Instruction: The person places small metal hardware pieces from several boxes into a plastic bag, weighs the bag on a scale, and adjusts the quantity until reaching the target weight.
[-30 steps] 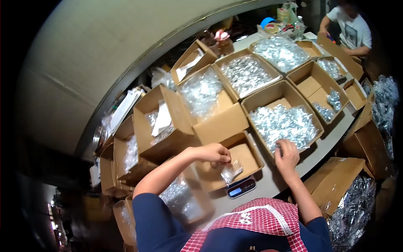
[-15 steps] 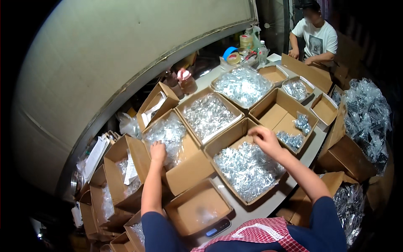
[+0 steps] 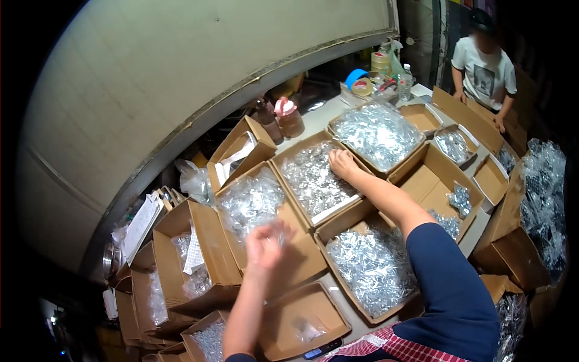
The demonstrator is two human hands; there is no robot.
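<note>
My right hand (image 3: 342,164) reaches into the middle cardboard box (image 3: 294,200) of small shiny silver pieces. Its fingers are bent together at the far side of the pile, and what they pinch is hidden. Blurred by motion, my left hand (image 3: 265,242) hovers over the near part of the box (image 3: 301,260) with clear plastic bags (image 3: 252,202). A clear, shiny smear shows at its fingertips, too blurred to name. Nearer me, a shallow cardboard tray (image 3: 283,345) holds a small clear packet (image 3: 309,329), beside a small device with a blue display (image 3: 315,353).
Silver pieces fill a box (image 3: 374,268) under my right arm; clear packets fill another (image 3: 379,134) behind. Tape rolls (image 3: 362,86), a water bottle (image 3: 405,81) and a pink-lidded jar (image 3: 288,117) stand at the back. A person (image 3: 484,75) stands at far right. Open boxes crowd the left.
My right hand has moved from the near silver-piece box to the middle box. My left hand has lifted off the clear bags and come nearer me. The person at far right has straightened up.
</note>
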